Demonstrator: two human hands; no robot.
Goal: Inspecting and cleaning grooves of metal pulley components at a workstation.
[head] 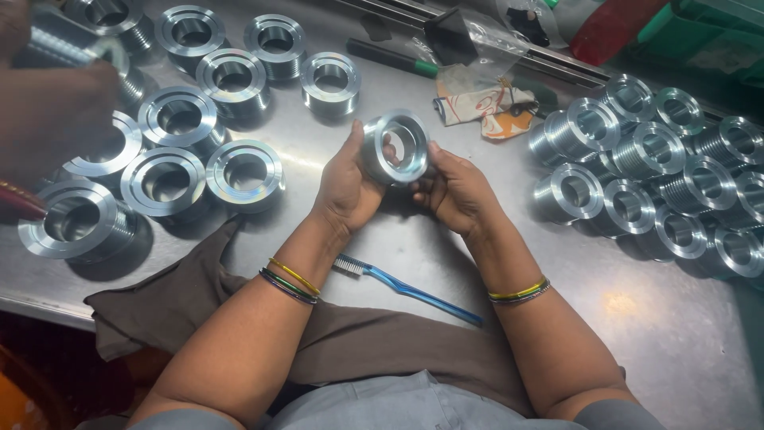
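Both my hands hold one shiny metal ring part (395, 146) above the steel table (652, 318), its open bore turned towards me. My left hand (348, 185) grips its left side with the thumb on the rim. My right hand (455, 189) cups it from the right and below. Under my forearms lies a blue toothbrush (406, 288) on the table, bristles to the left. A brown cloth (191, 299) lies across the table's front edge by my left arm.
Several flanged metal rings (243, 171) stand at the left, several grooved ones (629, 207) at the right. Another person's hand (48, 111) reaches in at the far left. A printed rag (485, 107), a plastic bag (485, 40) and a green-tipped tool (398, 60) lie behind.
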